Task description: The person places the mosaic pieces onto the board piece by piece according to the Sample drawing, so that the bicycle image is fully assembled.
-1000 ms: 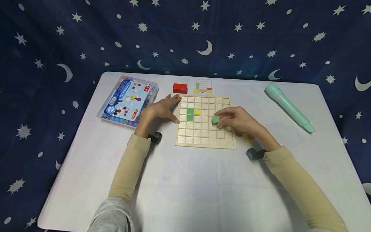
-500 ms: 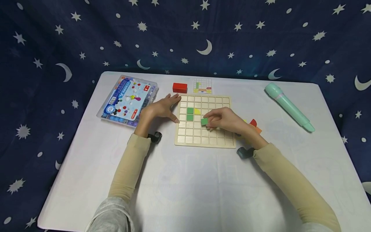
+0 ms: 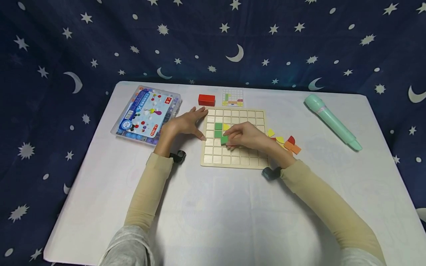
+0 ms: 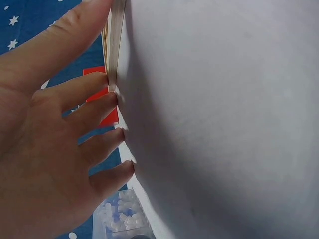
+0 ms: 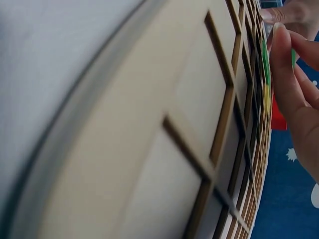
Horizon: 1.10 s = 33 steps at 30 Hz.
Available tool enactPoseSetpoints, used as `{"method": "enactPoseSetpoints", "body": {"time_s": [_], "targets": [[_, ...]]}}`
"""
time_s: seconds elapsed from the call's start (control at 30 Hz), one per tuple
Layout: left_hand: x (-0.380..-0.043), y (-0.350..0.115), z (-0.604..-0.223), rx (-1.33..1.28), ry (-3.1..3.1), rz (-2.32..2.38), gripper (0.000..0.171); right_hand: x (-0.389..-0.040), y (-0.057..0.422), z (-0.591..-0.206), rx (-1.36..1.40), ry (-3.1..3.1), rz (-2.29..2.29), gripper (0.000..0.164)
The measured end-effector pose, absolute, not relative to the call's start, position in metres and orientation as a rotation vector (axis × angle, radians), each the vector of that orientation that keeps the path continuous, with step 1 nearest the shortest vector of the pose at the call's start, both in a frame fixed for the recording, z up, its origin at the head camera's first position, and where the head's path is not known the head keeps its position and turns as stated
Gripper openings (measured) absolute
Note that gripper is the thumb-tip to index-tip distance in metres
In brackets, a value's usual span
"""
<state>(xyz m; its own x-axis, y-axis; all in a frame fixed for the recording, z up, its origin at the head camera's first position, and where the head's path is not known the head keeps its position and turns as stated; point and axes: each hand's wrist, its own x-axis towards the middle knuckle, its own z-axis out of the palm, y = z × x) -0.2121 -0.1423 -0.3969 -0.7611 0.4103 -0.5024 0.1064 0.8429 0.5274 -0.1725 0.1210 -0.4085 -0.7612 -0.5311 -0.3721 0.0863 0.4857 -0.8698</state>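
A wooden grid board (image 3: 235, 162) lies mid-table, its squares divided by raised ridges. Two green squares (image 3: 217, 130) sit one below the other in its left part, with a yellow piece (image 3: 226, 126) beside the upper one. My right hand (image 3: 247, 136) pinches a green square tile (image 3: 224, 140) between thumb and fingers, low over the board, just right of and below the lower green square. My left hand (image 3: 186, 123) is spread, its thumb and fingertips at the board's left edge; in the left wrist view the fingers (image 4: 102, 149) are straight and hold nothing.
Several loose yellow, red and orange pieces (image 3: 289, 144) lie right of the board. Behind it are a red block (image 3: 206, 100) and a pattern card (image 3: 232, 98). A clear bead box (image 3: 146, 114) stands left, a mint-green microphone-shaped object (image 3: 332, 122) right.
My right hand has carried the green tile leftward across the board, toward the placed green squares. The loose pieces at right have come into view. My left hand has stayed put.
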Motion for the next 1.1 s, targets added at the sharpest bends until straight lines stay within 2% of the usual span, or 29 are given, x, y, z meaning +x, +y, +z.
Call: {"method": "enactPoseSetpoints", "body": {"time_s": [0.6,1.1], "targets": [[-0.212,-0.143,-0.397,0.373,2.38,0.643,0.111,-0.173,0.095,-0.415,-0.464,2.182,-1.2,0.033],[-0.212,-0.143,-0.398,0.392,2.386,0.651,0.112,-0.171,0.097,-0.414,-0.516,2.287,-1.105,0.034]]}}
